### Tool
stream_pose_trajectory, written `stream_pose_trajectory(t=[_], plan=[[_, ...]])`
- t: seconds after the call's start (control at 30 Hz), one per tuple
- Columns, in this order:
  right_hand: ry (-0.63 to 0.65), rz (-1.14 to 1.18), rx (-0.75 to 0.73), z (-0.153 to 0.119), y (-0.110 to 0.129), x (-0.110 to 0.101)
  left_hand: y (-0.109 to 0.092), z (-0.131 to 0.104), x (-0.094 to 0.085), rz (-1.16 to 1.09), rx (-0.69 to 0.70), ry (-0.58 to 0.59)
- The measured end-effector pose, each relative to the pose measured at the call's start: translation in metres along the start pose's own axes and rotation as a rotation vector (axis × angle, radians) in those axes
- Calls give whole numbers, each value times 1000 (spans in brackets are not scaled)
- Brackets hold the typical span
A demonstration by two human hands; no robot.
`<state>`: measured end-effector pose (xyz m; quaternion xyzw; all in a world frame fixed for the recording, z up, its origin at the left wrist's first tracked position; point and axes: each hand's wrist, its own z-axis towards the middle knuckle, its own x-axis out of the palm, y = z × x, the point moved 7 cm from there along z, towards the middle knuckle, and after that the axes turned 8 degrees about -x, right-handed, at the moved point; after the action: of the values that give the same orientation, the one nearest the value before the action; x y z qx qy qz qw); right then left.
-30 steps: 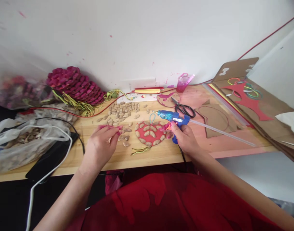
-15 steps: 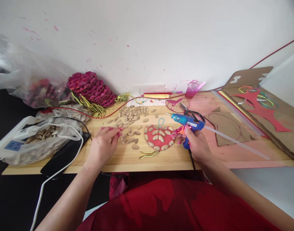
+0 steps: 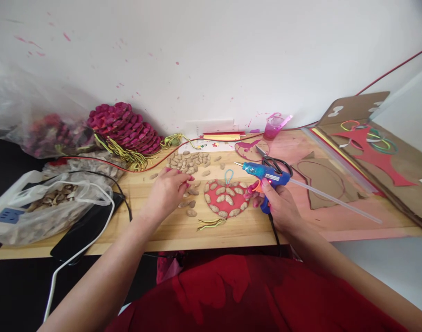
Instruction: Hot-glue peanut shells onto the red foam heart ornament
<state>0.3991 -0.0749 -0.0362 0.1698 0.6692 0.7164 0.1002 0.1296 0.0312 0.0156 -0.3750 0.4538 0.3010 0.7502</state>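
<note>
My right hand (image 3: 278,200) is wrapped round the grip of a blue glue gun (image 3: 262,173), whose nozzle points left above the wooden table (image 3: 162,237). A clear glue stick trails from its back. Below the nozzle lies a red heart (image 3: 228,207) with peanuts round its edge and more in its middle, a blue loop on top and a yellow-green tassel below. My left hand (image 3: 167,191) hovers over loose peanuts (image 3: 188,161) left of the heart, fingers bent together; whatever they pinch, if anything, is too small to make out.
Black scissors (image 3: 275,162) and a pink cup (image 3: 273,127) stand or lie behind the gun. Cut cardboard (image 3: 324,182) is at the right. At the left are a power strip (image 3: 6,207), a bag of shells (image 3: 58,207), a phone and magenta bundles (image 3: 122,129).
My left hand has moved right and slightly up over the peanuts. My right hand keeps hold of the glue gun, and the view has shifted a little.
</note>
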Motion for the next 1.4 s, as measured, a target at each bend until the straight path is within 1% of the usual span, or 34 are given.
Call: stream_pose_trajectory(t=[0.13,0.23,0.33,0.43,0.6,0.73,0.9,1.07,1.13,1.2,1.3,1.37,1.4], plan=[[30,-25,1,1,1,2,-5,15,15,59,9,123],[44,-27,-2,1,3,3,-5,19,20,109,-26,180],[48,-38,-7,1,5,4,-6,18,18,156,-58,162],[54,-35,-11,2,5,5,-5,15,14,178,-51,139],[57,-16,-15,1,3,4,-3,15,8,111,-44,128],[58,-42,-12,0,2,3,-5,18,14,114,-41,159],[69,-50,-4,0,1,4,-9,18,20,117,10,192],[70,-34,-4,-2,3,4,-12,16,21,129,-4,204],[72,-37,-1,-2,4,5,-13,16,21,120,0,200],[75,-42,-5,-2,6,7,-12,16,19,101,12,168],[73,-23,-9,-1,5,7,-6,16,10,51,16,87],[74,-4,-6,0,3,7,-1,15,2,57,0,35],[77,0,-5,0,3,7,1,13,-1,68,-9,27]])
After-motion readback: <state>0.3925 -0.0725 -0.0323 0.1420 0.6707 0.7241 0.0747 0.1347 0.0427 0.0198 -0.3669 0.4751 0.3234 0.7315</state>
